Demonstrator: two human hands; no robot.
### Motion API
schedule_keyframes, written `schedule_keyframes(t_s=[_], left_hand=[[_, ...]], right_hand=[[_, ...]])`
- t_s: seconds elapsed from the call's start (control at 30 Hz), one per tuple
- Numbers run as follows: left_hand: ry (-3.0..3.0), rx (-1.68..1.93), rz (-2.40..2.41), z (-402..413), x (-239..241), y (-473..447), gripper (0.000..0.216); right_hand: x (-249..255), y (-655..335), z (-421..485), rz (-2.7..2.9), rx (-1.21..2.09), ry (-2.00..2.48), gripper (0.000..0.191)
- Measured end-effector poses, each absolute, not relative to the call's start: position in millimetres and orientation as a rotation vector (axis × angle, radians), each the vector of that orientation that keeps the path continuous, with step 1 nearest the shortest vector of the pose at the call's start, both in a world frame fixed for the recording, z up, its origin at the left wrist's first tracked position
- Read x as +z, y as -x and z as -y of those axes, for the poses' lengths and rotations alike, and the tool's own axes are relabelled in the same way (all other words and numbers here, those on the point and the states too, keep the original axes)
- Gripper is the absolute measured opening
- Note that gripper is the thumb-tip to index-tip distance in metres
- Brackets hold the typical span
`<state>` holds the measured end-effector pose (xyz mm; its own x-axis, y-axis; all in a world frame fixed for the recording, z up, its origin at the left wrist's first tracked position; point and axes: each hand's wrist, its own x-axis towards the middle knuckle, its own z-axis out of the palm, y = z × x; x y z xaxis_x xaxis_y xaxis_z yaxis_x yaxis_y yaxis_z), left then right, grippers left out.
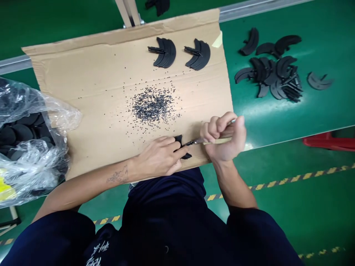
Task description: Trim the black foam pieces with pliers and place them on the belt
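Observation:
My left hand [162, 157] is closed on a curved black plastic part [186, 156] at the cardboard's front edge, hiding much of it. My right hand [226, 136] grips a pair of slim pliers [198, 140]. Their dark tip meets the black part beside my left fingers. Pale handles show within the right fist, which covers most of them. Beyond my hands, a pile of tiny black bits [152, 107] is scattered over the cardboard sheet [83, 136]. Two fan-shaped black parts [168, 53] with stems lie near its back edge.
A clear plastic bag [36, 155] holding dark rounded parts sits at the left. On the green table [277, 122] at the right lies a heap of curved black parts [273, 75], with a single curved part [318, 81] apart from it. A red object [330, 141] stands past the table's front edge.

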<state>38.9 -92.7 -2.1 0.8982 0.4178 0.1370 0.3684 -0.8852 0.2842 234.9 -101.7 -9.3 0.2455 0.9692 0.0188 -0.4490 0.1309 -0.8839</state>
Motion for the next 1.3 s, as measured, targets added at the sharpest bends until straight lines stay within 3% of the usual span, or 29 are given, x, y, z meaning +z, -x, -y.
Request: schedule_keyframes(t_s=[0.47,0.57,0.73,1.3], left_hand=[[-2.783,0.419,-0.595,93.3,-8.8,-27.7,0.021],[-2.819,0.483,-0.631,92.9,-6.3,-22.4,0.029],[-2.935,0.384,-0.599,93.4,-5.7,-22.9,0.046],[-3.0,0.114,-0.845,108.4,4.3,-43.1,0.048]], right_hand=[[-12.5,-214.0,112.0,0.74,1.136,0.86,0.047],[-12.3,-215.2,110.6,0.739,1.131,0.874,0.047],[-7.5,-215.1,111.0,0.725,1.15,0.86,0.047],[-10.0,-208.6,111.6,0.847,1.194,0.894,0.052]])
